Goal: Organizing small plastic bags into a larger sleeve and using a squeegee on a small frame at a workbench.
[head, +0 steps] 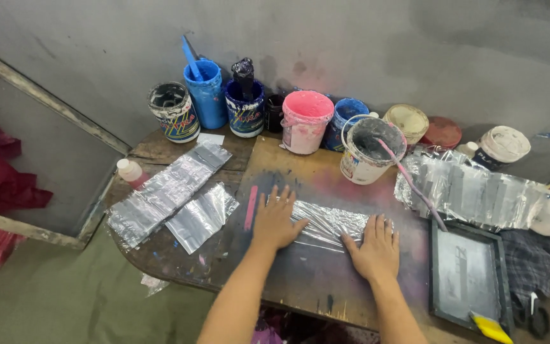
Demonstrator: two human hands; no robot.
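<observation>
Two hands pressed flat, fingers spread and released: left hand (275,222) and right hand (373,248) at either end of one clear plastic bag (329,220) lying on the stained board (313,274) of the worktop (160,255). Two bag stacks (167,194) left. One pink bucket (305,121), one white bucket (367,150), one printing screen (469,274) right.

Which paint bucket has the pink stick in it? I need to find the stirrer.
The white bucket with the dark inside, standing nearest the right hand. A pink stick leans out over its rim; the other buckets stand further back by the wall.
</observation>
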